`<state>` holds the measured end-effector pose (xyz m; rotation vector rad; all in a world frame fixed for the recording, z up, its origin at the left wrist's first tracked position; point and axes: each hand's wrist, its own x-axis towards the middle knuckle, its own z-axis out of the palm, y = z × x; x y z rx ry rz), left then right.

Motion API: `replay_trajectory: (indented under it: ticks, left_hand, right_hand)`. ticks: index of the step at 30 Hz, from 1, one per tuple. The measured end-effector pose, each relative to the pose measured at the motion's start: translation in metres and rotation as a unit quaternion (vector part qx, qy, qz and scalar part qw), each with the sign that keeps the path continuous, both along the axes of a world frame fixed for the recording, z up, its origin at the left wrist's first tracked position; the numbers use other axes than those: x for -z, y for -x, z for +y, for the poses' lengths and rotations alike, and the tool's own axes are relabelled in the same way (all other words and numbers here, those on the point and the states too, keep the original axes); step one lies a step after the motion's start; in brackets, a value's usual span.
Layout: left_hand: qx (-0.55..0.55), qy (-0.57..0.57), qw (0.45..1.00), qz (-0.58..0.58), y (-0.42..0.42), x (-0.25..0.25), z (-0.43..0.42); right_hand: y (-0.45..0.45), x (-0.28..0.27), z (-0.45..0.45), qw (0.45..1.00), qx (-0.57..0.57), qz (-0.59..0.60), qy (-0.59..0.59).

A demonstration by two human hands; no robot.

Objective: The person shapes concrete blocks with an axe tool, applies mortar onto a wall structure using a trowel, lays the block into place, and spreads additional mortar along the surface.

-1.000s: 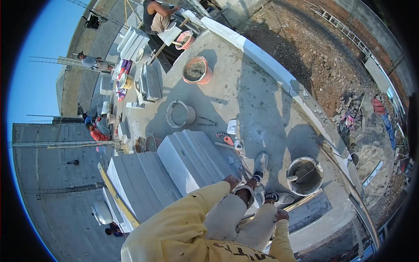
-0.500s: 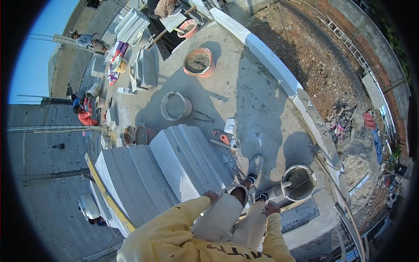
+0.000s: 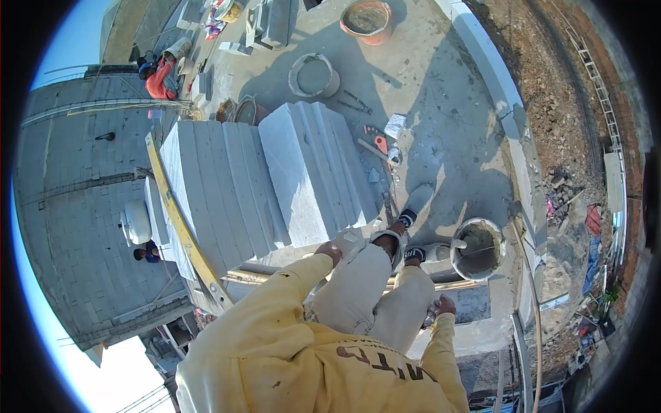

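Observation:
My left hand (image 3: 330, 253) is low beside my bent knee, close to the lower edge of the stacked pale blocks (image 3: 306, 172). A whitish patch lies at its fingertips, and the fingers are too small to read. My right hand (image 3: 445, 305) is beside my other leg, fingers curled round something small and greyish that I cannot make out. Ahead of my shoes sits a bucket of grey mortar (image 3: 478, 249) with a handle over its rim. An orange-handled tool (image 3: 381, 144) and a small white block piece (image 3: 395, 126) lie on the concrete floor.
A long yellow level (image 3: 180, 213) leans along more blocks (image 3: 227, 193) at the left. Two more buckets (image 3: 314, 76) (image 3: 365, 22) stand farther off. A low pale wall (image 3: 492, 58) borders the floor at the right, above rubble. A person in red (image 3: 160, 79) crouches at the upper left.
The view has swung downward and turned, so the blocks and buckets sit higher in it. My left hand has shifted away from my knee toward the blocks. My right hand stays beside my leg.

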<state>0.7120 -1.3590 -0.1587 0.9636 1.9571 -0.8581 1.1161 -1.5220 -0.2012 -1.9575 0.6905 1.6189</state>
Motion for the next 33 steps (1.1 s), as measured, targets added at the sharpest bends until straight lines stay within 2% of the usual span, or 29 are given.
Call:
replay_trajectory:
  ticks: [2,5,6,9,10,11,13,14,15,17,18,19,21,22,23,25,28,31,33]
  left_hand:
    - [-0.011,-0.009,1.000,0.018,0.002,0.003,-0.023]
    - [-0.057,-0.046,0.996,0.055,-0.014,-0.025,-0.031]
    - [-0.095,-0.055,0.988,0.105,0.008,0.006,-0.054]
    - [-0.174,-0.061,0.977,0.111,0.045,0.026,-0.067]
    - [-0.174,-0.059,0.973,0.137,0.056,0.030,-0.062]
    - [-0.195,-0.100,0.965,0.146,0.067,0.028,-0.067]
    - [-0.267,-0.169,0.936,0.158,0.049,-0.019,-0.032]
    - [-0.269,-0.221,0.928,0.132,0.087,0.016,-0.048]
    - [-0.272,-0.229,0.918,0.178,0.088,0.007,-0.028]
    - [-0.276,-0.252,0.911,0.178,0.132,0.035,-0.023]
    - [-0.289,-0.266,0.903,0.171,0.139,0.035,-0.011]
    - [-0.278,-0.231,0.910,0.202,0.140,0.025,0.007]
    - [-0.294,-0.203,0.899,0.252,0.170,0.049,0.016]
    - [-0.306,-0.188,0.902,0.241,0.185,0.056,0.019]
    - [-0.318,-0.173,0.904,0.228,0.199,0.065,0.023]
    - [-0.342,-0.160,0.898,0.227,0.219,0.085,0.020]
    - [-0.378,-0.155,0.885,0.226,0.253,0.136,-0.006]
    - [-0.432,-0.196,0.852,0.222,0.253,0.148,-0.018]
    - [-0.452,-0.161,0.848,0.224,0.267,0.170,-0.029]
  right_hand:
    - [-0.011,-0.002,-0.007,0.999,-0.008,0.002,0.040]
    - [-0.032,0.003,-0.021,0.998,-0.020,0.033,0.046]
    - [-0.037,0.004,-0.022,0.998,-0.022,0.028,0.053]
    - [-0.050,0.009,-0.031,0.998,-0.035,0.031,0.049]
    - [-0.057,0.012,-0.036,0.997,-0.024,0.073,0.021]
    - [-0.058,0.015,-0.042,0.996,-0.038,0.075,0.028]
    - [-0.057,0.021,-0.038,0.996,-0.042,0.067,0.029]
    - [-0.053,0.015,-0.029,0.995,-0.067,0.059,0.031]
    - [-0.045,0.008,-0.017,0.995,-0.088,0.045,0.032]
    - [-0.024,0.005,0.006,0.987,-0.138,-0.018,0.084]
    - [-0.016,0.006,0.021,0.986,-0.149,0.004,0.079]
    - [-0.010,0.006,0.031,0.982,-0.172,0.032,0.078]
    - [0.010,0.054,0.018,0.962,-0.274,-0.010,-0.005]
    - [0.019,0.072,0.014,0.944,-0.326,-0.029,-0.044]
    - [0.028,0.068,0.032,0.950,-0.311,-0.006,-0.034]
    - [0.067,0.026,0.106,0.959,-0.281,0.043,-0.011]
    - [0.110,0.027,0.155,0.935,-0.350,0.014,-0.057]
    - [0.144,0.018,0.209,0.905,-0.418,0.021,-0.068]
    - [0.162,0.012,0.239,0.889,-0.449,0.033,-0.079]
